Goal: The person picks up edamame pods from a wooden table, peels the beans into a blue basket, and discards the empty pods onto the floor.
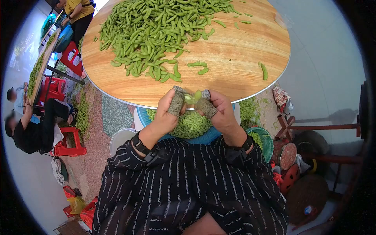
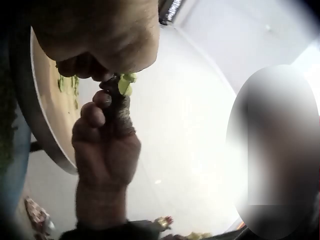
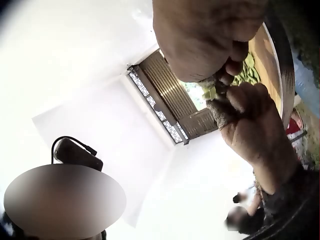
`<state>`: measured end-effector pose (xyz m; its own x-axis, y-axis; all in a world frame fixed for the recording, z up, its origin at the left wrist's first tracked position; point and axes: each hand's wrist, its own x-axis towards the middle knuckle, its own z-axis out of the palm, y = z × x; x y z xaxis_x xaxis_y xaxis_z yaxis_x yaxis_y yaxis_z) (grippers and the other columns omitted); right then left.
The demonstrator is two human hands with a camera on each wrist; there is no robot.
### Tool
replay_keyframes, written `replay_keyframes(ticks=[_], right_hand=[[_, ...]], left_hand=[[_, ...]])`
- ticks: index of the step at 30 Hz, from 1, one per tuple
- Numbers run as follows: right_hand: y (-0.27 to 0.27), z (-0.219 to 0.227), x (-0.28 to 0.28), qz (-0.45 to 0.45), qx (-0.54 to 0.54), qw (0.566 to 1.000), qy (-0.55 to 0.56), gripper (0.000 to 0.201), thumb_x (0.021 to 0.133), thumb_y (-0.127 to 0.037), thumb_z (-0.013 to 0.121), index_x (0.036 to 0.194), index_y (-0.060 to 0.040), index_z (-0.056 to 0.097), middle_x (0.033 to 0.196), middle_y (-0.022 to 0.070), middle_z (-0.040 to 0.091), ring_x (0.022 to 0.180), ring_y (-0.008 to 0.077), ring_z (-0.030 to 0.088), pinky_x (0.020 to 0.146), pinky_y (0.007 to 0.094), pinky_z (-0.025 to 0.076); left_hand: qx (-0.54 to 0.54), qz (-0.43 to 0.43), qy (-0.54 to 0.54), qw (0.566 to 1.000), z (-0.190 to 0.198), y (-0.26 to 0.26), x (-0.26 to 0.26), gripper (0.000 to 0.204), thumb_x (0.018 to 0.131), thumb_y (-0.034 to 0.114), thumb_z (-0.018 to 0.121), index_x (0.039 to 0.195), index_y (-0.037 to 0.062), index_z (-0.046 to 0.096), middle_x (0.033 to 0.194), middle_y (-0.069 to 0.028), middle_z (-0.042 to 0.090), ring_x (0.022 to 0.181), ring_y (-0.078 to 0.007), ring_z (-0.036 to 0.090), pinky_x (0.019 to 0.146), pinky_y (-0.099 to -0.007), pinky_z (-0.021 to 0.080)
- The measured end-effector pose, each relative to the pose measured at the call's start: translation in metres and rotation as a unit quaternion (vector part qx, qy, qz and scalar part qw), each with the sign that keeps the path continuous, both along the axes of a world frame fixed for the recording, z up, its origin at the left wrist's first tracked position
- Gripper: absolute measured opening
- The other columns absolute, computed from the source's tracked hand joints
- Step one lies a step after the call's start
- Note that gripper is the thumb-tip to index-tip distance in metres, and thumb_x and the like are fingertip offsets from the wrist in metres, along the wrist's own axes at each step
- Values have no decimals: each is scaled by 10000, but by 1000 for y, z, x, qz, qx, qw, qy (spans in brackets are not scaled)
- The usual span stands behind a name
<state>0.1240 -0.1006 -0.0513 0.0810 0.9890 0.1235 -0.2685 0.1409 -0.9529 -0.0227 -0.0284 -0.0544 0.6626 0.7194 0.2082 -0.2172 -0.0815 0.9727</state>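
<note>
White lettering runs in lines down the dark shirt [image 1: 164, 188] (it looks like capitals, M and U among them, though most of it is too small to read surely). A dark strip at the top of the left wrist view also carries pale characters, tilted and too blurred to make out.

The left hand [image 1: 166, 111] and the right hand [image 1: 224, 113] meet fingertip to fingertip, both with thumbs in grey, knitted-looking wraps. The fingers of each are curled and grasping a green pod [image 1: 192, 97], pinched between the two hands. The pod is blurred and partly covered by the wrapped thumbs, so whether it is split cannot be told. In both wrist views, the nearer hand's palm hides most of its own fingers.

The hands are at the near edge of the round wood-grain desk [image 1: 235, 51], above a blue basin [image 1: 205, 138] of shelled green beans [image 1: 192, 124]; the desk's edge and the forearms cover parts of the basin. A large heap of pods [image 1: 152, 35] spreads over the desk's far left part, cut off by the top of the head view, with a few loose pods nearer the hands and one by the right-hand edge. Below, a white bucket [image 1: 119, 140] stands left of the basin and a green basket [image 1: 264, 143] to its right, partly hidden by the sleeve.
</note>
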Motion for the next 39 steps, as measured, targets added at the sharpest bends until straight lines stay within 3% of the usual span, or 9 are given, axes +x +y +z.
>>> replay_keyframes(ticks=[3,9,13,15,23,26,30,34,39], right_hand=[[-1,1,4,17,-27,999,42,110,818,-59,509,909,-11,548,742,-24,529,626,42,457,552,182,371],[-3,2,9,44,-101,983,145,103,805,-73,527,888,-19,555,729,-18,541,601,49,473,527,179,368],[-5,12,12,18,-110,993,27,74,793,-73,527,830,-14,554,675,-23,531,581,55,472,508,200,365],[-4,11,9,-4,-105,992,-66,72,772,-68,529,808,-7,544,645,3,524,555,86,468,504,229,368],[-3,25,8,-19,48,907,-417,132,648,-45,535,761,16,506,630,161,484,547,249,482,531,327,380],[-3,23,10,25,-27,950,-311,117,710,-52,535,807,12,532,643,110,527,564,208,497,530,309,388],[-12,11,18,-98,-42,991,-79,132,795,-91,535,896,-15,572,686,22,550,562,90,478,484,205,368],[-18,10,14,28,-149,963,224,172,807,-97,541,964,-29,558,710,12,554,561,31,473,446,136,331],[-10,8,6,16,-137,970,202,197,810,-94,533,993,-21,539,708,1,552,542,35,465,430,141,320]], left_hand=[[-271,-35,-59,960,1,-6,2,155,883,195,400,919,55,456,549,14,380,460,-85,315,420,-205,242],[-420,-205,-129,875,-4,1,-3,198,882,244,415,940,60,462,581,13,399,486,-96,345,463,-221,281],[-274,-72,18,959,8,-2,3,276,878,298,426,973,40,450,645,11,420,568,-95,400,523,-215,332],[72,18,75,994,11,9,-1,261,845,237,495,983,18,461,691,-3,479,574,-58,413,526,-188,341],[-36,-80,94,992,20,5,5,232,827,212,539,945,32,452,724,0,488,603,-55,437,540,-192,360],[-180,-66,26,981,12,5,5,232,831,237,538,931,49,446,712,-15,494,579,-81,451,519,-214,374],[-299,-23,-87,950,12,6,1,189,833,183,534,917,45,437,687,-27,495,574,-107,493,504,-220,391],[-272,-11,-96,957,9,3,4,228,831,183,539,963,40,421,688,-31,496,568,-109,493,514,-225,401],[-67,-28,52,996,19,-3,3,256,822,134,535,1026,23,426,916,-78,548,654,-147,527,582,-237,428]])
